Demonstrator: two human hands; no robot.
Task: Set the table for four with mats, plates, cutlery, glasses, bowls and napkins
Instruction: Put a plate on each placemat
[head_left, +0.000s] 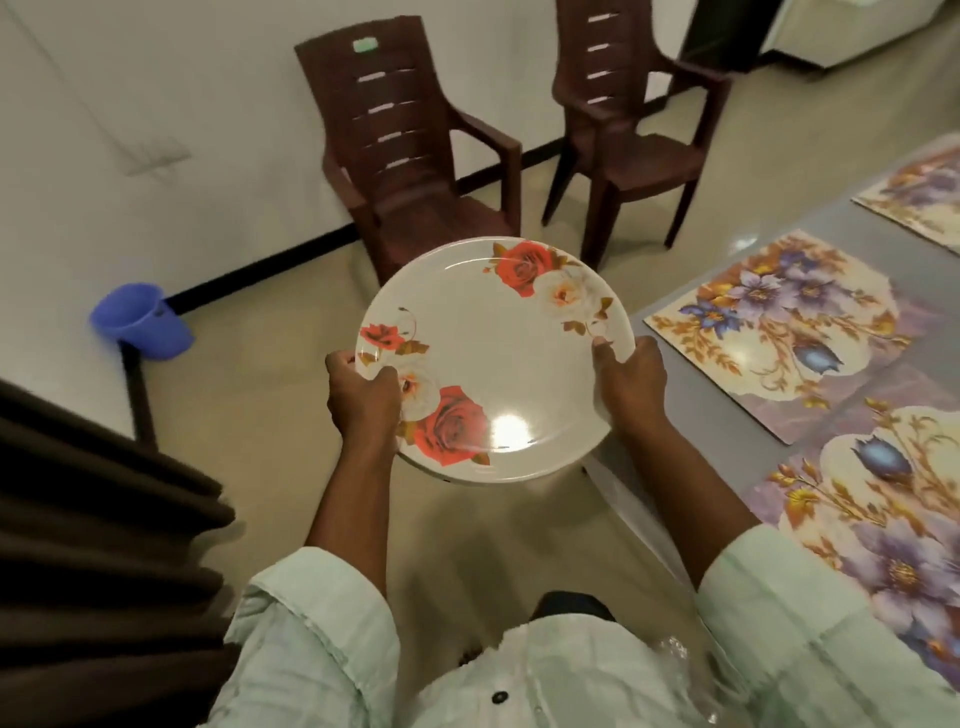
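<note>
1. I have the left hand (361, 392) gripping the near-left rim of the plate (493, 358). The thumb lies curled on top of the rim beside a printed rose; the other fingers go underneath and are hidden.
2. The right hand (631, 382) grips the right rim of the same plate. Its thumb presses on the upper face near the edge, and the remaining fingers wrap under, out of sight.
3. The plate is held between my two sets of fingers, in the air above the floor, nearly level with a slight tilt. It is white with red and cream roses. A second edge shows below its near rim, so there may be more than one plate stacked; I cannot tell the count.
4. To the right of my right fingers lies the table (727, 291) edge, close but not touching the plate.
5. On the table, a floral mat (779, 332) lies just beyond my right fingers, a second mat (878, 519) nearer to me, and a third mat (919, 197) farther off.
6. Beyond my fingertips stand two brown plastic chairs (410, 156) against the wall.
7. Left of my left fingers, well apart, sits a blue bucket (140, 319).
</note>
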